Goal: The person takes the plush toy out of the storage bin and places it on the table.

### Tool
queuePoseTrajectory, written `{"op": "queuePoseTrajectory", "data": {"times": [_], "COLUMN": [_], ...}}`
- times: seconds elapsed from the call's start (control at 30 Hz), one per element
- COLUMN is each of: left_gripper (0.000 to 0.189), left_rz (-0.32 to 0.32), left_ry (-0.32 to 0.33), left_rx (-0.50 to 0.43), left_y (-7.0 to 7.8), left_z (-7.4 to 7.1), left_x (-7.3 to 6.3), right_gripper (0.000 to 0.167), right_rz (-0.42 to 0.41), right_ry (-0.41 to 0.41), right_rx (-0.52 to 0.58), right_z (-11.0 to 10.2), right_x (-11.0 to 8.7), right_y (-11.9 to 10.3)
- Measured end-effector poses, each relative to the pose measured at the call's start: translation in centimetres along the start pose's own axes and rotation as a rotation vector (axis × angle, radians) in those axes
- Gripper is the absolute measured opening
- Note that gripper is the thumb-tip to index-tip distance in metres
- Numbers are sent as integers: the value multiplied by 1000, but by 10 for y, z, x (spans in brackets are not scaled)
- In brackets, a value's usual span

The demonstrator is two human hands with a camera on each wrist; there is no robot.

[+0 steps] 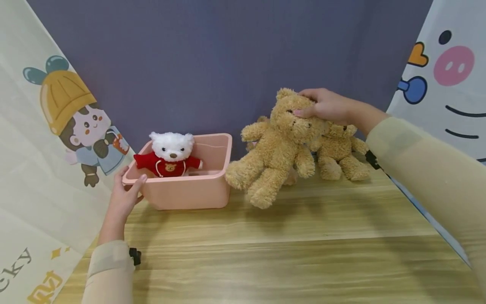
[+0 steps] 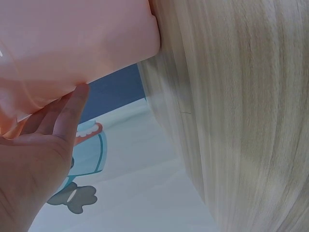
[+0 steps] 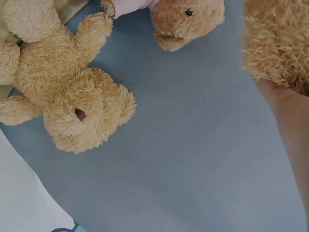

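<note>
My right hand [image 1: 328, 105] grips a tan teddy bear [image 1: 282, 145] by its head, thumb across the face. The bear hangs tilted, its feet toward the lower left, one foot overlapping the right end of a pink bin [image 1: 186, 192]. The bin's left corner is held by my left hand [image 1: 123, 196], thumb at the front rim; in the left wrist view its fingers [image 2: 70, 113] press the bin's wall. Inside the bin sits a white teddy bear [image 1: 172, 147] in a red hoodie. In the right wrist view, the held bear's fur fills the upper right.
Behind the held bear, a second tan bear [image 1: 338, 152] sits against the grey-blue backdrop [image 1: 235, 63]. Another bear [image 3: 183, 21] in pale pink clothing is mostly hidden in the head view. Printed curtains stand at both sides of the wood-grain table [image 1: 265, 257].
</note>
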State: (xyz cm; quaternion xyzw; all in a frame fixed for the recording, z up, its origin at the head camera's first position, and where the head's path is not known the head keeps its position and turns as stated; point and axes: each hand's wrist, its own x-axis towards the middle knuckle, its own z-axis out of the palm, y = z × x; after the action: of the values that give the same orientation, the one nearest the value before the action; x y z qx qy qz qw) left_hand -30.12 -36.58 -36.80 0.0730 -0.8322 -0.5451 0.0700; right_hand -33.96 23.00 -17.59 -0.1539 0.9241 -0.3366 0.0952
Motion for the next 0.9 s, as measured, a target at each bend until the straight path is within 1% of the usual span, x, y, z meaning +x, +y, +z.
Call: {"op": "queuePoseTrajectory", "data": {"times": [0.2,0.47,0.6,0.77,0.9], "left_gripper": [97,100,100,99,99], "left_rz": [3,-11,-14,-14,-13], "left_ry": [-7,-5,-7,-7,-10], "left_rx": [-2,6,-6,-8,-2], "left_y": [-1,-2,-2,-1,0], "left_z": [-1,-2,-2,-1,-1], "left_x": [0,0,1,0,1], "right_gripper": [96,92,87,83,80], "right_rz": [-27,-48,-89,-135,-173], "right_ry": [-82,-185,-206,-201,-195], "right_rx": [-92,-160,-212,-298,-400], "right_z": [17,46,58,69,76], "right_x": [3,11,15,19,22], "right_y": [-2,-4,-6,-10,-13]}}
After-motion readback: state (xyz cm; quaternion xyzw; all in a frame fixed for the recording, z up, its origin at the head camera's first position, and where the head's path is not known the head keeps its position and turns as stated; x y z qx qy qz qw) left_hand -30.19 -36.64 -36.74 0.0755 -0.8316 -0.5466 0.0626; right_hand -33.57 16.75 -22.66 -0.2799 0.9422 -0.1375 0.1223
